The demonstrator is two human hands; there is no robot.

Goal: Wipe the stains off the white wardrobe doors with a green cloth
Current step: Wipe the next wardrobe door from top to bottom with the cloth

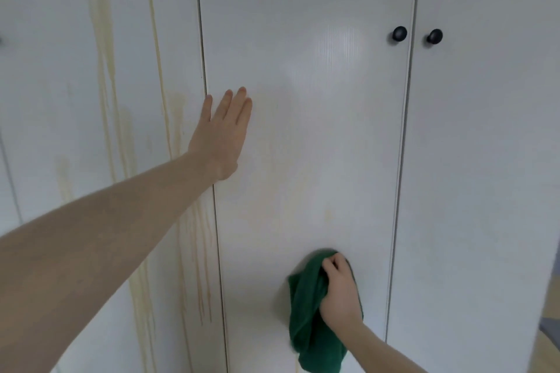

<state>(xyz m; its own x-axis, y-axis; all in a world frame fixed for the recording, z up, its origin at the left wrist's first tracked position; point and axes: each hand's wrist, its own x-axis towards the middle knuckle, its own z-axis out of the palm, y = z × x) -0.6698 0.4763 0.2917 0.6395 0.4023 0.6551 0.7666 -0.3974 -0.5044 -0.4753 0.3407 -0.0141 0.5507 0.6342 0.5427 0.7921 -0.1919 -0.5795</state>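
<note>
Flatly, left hand [222,133] on door [303,100].

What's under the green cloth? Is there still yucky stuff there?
The green cloth, gripped by the right hand, lies against the middle white door. The door surface behind it is covered, so any stain there cannot be seen. Faint yellowish marks show higher up.
</note>
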